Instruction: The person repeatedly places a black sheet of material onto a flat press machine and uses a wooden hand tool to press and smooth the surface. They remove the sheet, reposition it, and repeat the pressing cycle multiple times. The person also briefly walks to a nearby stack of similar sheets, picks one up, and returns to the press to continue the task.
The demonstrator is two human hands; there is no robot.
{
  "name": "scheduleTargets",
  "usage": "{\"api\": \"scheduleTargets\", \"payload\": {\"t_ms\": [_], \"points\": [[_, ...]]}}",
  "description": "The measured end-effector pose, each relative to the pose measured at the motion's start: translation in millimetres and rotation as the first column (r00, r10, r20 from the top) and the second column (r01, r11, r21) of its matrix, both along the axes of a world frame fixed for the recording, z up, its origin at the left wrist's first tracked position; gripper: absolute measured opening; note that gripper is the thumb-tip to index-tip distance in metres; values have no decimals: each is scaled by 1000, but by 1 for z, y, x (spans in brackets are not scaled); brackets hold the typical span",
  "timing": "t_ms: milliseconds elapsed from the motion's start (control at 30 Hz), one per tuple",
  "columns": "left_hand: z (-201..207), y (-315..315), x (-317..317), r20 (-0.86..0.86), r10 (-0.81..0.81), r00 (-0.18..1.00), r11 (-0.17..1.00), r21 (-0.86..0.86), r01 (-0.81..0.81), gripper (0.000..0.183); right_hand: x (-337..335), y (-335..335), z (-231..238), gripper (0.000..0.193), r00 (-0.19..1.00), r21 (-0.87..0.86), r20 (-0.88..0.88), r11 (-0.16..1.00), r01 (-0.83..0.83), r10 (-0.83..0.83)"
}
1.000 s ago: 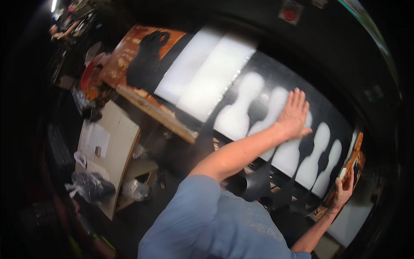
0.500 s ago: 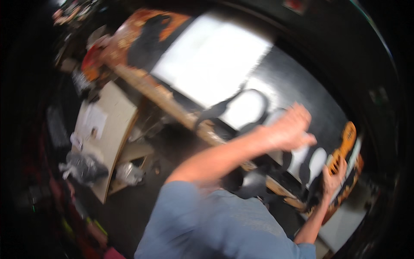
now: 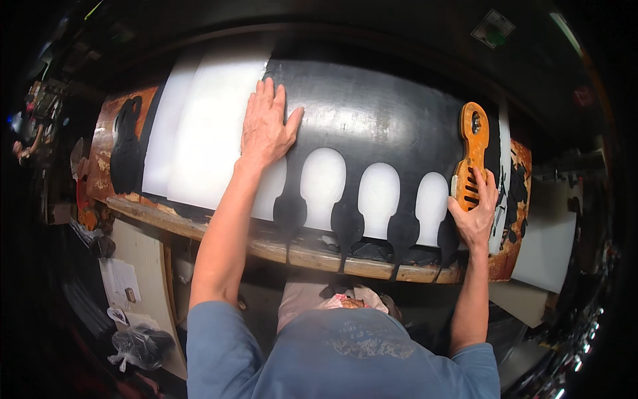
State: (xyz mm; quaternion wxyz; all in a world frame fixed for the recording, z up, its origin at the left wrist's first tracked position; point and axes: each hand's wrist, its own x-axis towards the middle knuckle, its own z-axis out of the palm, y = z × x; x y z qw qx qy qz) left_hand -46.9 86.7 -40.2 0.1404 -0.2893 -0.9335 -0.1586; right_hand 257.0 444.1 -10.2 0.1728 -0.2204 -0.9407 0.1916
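Observation:
A wide black sheet point(image 3: 392, 100) lies across the bench over a white surface. Along its near edge, several sole-like gaps show white, such as the middle one point(image 3: 323, 183). My left hand point(image 3: 266, 126) rests flat with fingers spread on the white sheet's edge, its thumb over the black sheet. At the right, my right hand point(image 3: 480, 209) closes around the near end of an orange sole-shaped cutting die point(image 3: 473, 139). This die has a round hole at its far end and several slots near my fingers. It rests on the black sheet, right of the last gap.
Narrow black strips hang over the wooden bench edge point(image 3: 299, 256). A black cut piece point(image 3: 126, 146) lies on the worn orange-brown board at the left. Below left are a pale panel point(image 3: 139, 253) and a plastic bag point(image 3: 141, 346). A light sheet point(image 3: 545, 233) stands at the right.
The view has turned and steadied. My left hand, raised and blurred over the sheet before, now lies flat further left. My right hand still holds the orange die.

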Motion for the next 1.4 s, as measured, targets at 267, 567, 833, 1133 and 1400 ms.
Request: {"api": "scheduleTargets", "payload": {"t_ms": [267,567,833,1133,1400], "points": [[-1,-15,24,-13,-39,999,999,33,40,70,7,4,17,87,1000,-257,3,966,6,-5],[17,-22,57,22,-84,996,993,83,82,73,-79,-90,48,88,940,-354,-191,873,-335,283],[17,-38,26,80,-99,992,978,194,82,72,-181,-156,37,84,803,-166,-202,789,-592,560],[7,-40,27,97,-103,990,991,97,94,72,-192,-139,28,86,786,-325,-127,723,-610,605],[7,-39,27,36,-87,996,992,93,84,65,-165,-129,16,102,791,-222,-40,766,-603,611]]}}
